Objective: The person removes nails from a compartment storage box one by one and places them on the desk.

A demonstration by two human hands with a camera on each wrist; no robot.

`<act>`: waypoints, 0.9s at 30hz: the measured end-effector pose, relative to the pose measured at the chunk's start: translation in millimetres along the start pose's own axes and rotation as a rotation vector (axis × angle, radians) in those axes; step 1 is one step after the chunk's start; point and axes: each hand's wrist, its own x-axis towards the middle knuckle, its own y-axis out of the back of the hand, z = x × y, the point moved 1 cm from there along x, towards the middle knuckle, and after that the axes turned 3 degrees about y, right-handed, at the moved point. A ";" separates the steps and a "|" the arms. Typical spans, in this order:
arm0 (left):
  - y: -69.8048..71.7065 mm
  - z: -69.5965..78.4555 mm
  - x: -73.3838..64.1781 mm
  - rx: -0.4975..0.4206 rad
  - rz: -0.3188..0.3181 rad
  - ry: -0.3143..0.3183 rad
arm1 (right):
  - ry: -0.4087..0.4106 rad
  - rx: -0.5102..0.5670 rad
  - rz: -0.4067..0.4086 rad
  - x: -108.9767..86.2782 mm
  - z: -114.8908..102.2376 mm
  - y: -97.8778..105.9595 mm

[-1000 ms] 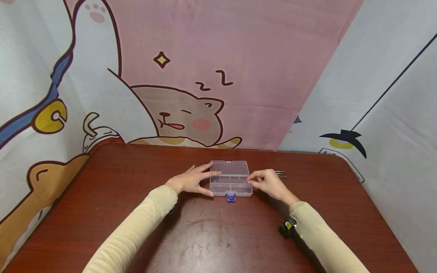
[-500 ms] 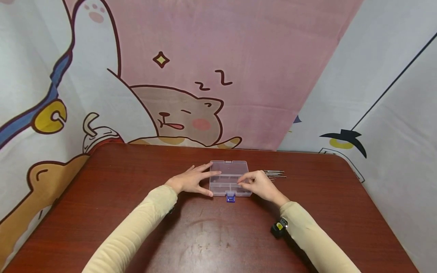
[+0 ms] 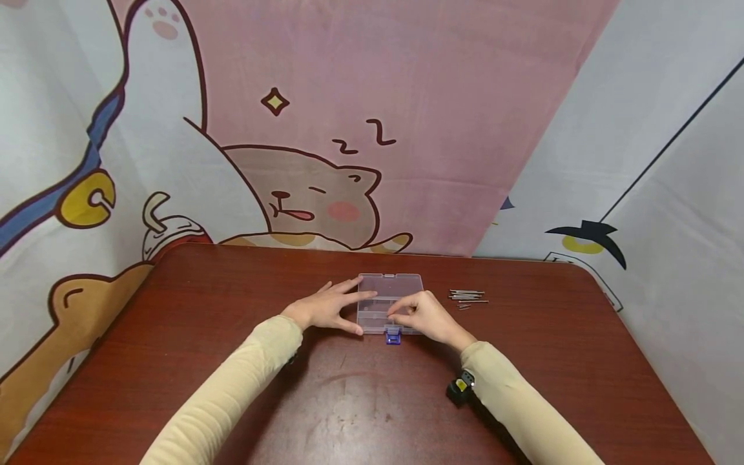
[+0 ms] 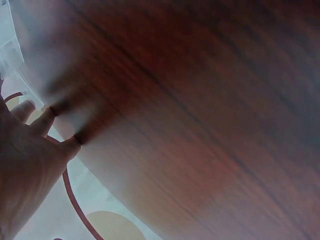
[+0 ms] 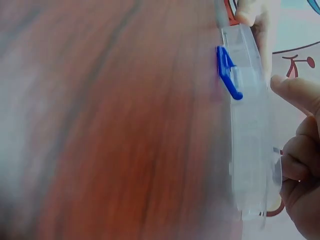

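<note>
A clear plastic compartment box point(image 3: 374, 323) lies with its lid point(image 3: 391, 284) folded back. Its blue latch point(image 3: 392, 338) hangs at the front edge. My left hand point(image 3: 325, 307), fingers spread and straight, rests at the box's left side with fingertips on the rim. Over the front compartments is my right hand point(image 3: 427, 316), thumb and index fingertip close together. I cannot tell whether something small is between them. In the right wrist view, the curled fingers point(image 5: 295, 165) are right beside a clear upright piece point(image 5: 277, 170) on the box point(image 5: 248, 135).
Right of the box lies a small group of thin, nail-like metal rods point(image 3: 467, 296), with several shorter ones point(image 3: 463, 307) in front. The brown wooden table point(image 3: 325, 400) ends at a printed cartoon cloth point(image 3: 453, 129) behind.
My right hand has moved left from the box's right edge to over its middle, uncovering the metal rods. The left hand and box have stayed in place.
</note>
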 end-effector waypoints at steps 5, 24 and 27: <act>-0.4 -0.4 0.4 -0.003 0.004 -0.011 | 0.007 0.001 -0.040 9.1 -2.9 -7.1; 0.2 0.6 -0.6 -0.009 0.002 -0.008 | 0.002 -0.156 -0.279 38.2 -10.1 -16.0; 0.6 1.5 -0.9 -0.011 0.004 -0.010 | -0.021 -0.161 -0.320 41.9 -10.7 -16.1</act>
